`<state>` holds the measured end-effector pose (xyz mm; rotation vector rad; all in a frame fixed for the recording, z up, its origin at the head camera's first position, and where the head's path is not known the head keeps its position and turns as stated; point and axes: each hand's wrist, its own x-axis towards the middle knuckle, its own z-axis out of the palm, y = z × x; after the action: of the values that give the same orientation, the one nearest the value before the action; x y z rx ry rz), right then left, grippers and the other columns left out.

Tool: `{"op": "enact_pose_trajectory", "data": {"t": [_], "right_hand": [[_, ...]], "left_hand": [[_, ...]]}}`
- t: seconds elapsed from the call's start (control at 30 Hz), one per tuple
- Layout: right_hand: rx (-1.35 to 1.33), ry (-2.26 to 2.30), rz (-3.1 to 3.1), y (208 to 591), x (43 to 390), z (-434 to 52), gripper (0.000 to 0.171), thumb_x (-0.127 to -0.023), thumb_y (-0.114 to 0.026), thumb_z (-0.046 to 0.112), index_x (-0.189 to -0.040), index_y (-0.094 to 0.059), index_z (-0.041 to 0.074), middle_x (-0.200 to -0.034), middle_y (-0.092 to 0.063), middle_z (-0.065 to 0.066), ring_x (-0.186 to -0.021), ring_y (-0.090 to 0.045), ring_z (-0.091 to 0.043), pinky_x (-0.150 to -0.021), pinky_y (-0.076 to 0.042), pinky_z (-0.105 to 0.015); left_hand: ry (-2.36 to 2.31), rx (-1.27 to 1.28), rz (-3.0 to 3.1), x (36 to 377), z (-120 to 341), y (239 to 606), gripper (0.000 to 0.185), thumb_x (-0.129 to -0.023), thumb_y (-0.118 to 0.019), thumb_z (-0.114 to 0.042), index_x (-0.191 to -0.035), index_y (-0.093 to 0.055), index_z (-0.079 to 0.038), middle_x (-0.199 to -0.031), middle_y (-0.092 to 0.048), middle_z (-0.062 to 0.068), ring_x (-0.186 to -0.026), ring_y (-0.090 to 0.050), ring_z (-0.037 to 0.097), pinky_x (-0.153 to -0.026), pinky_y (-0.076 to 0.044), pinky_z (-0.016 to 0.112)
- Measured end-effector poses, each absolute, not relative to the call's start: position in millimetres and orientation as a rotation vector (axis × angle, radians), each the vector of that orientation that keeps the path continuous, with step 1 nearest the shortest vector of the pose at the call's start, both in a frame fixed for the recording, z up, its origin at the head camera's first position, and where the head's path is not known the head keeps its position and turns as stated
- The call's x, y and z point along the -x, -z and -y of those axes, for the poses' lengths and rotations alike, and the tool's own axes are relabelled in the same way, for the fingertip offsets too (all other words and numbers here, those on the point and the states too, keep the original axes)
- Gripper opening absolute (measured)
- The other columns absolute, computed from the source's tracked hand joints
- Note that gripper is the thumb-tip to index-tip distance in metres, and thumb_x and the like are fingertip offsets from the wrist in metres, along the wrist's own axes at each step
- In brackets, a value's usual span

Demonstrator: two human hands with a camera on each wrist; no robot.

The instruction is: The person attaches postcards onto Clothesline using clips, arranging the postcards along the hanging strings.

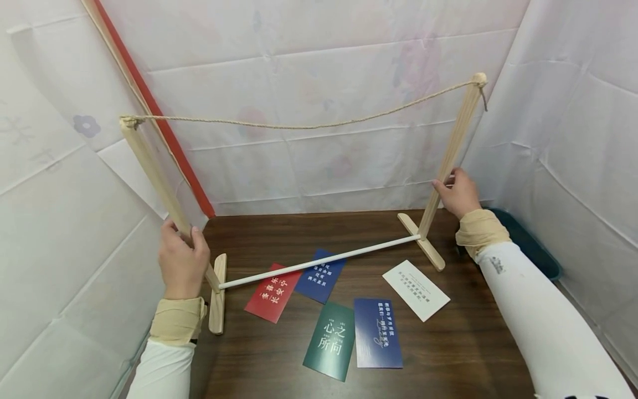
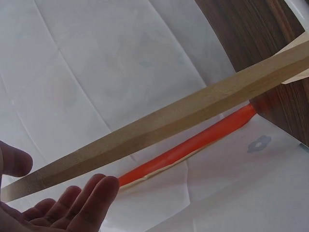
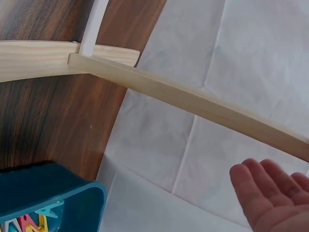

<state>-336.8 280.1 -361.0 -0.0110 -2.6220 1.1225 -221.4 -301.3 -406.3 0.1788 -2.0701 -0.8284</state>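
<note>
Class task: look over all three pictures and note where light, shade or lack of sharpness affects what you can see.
Head view: a pale sheen on the nearest blue card, while the white card's smallest print is too fine to read; left wrist view: the left hand looks dim against paler cloth; right wrist view: glare on the tabletop, upper left.

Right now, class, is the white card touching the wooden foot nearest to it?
Apart: the head view shows a strip of bare brown table between the white card and the wooden foot.
</note>
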Motion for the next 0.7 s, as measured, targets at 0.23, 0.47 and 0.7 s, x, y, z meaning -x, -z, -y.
{"op": "enact_pose_trajectory", "data": {"t": [0.23, 0.47, 0.7], "right_hand": [[-0.097, -1.153, 2.643, 360.6, 339.6, -279.8, 0.048, -0.114, -0.052, 0.016, -0.145, -0.043, -0.019, -0.138, -0.054, -0.045, -0.134, -0.056, -0.06, -0.107, -0.051, -0.068], [-0.138, -1.158, 2.63, 358.6, 341.4, -276.4, 0.043, -0.114, -0.046, 0.013, -0.141, -0.047, -0.02, -0.129, -0.058, -0.043, -0.119, -0.062, -0.054, -0.097, -0.051, -0.058], [-0.17, -1.241, 2.621, 361.8, 340.4, -276.8, 0.039, -0.114, -0.04, 0.01, -0.138, -0.049, -0.02, -0.129, -0.064, -0.044, -0.122, -0.064, -0.053, -0.09, -0.051, -0.029]], "left_hand": [[0.835, -0.182, 2.097, 220.4, 301.3, 407.0, 0.044, -0.108, -0.054, -0.018, -0.138, -0.053, 0.014, -0.103, -0.061, 0.038, -0.093, -0.062, 0.059, -0.079, -0.047, 0.072], [0.792, -0.204, 2.141, 219.0, 300.5, 406.4, 0.041, -0.111, -0.048, -0.019, -0.128, -0.053, 0.018, -0.084, -0.057, 0.033, -0.081, -0.062, 0.063, -0.068, -0.046, 0.071], [0.771, -0.213, 2.204, 217.6, 299.0, 403.3, 0.04, -0.113, -0.045, -0.021, -0.121, -0.054, 0.017, -0.083, -0.058, 0.039, -0.083, -0.061, 0.07, -0.07, -0.044, 0.076]]}}
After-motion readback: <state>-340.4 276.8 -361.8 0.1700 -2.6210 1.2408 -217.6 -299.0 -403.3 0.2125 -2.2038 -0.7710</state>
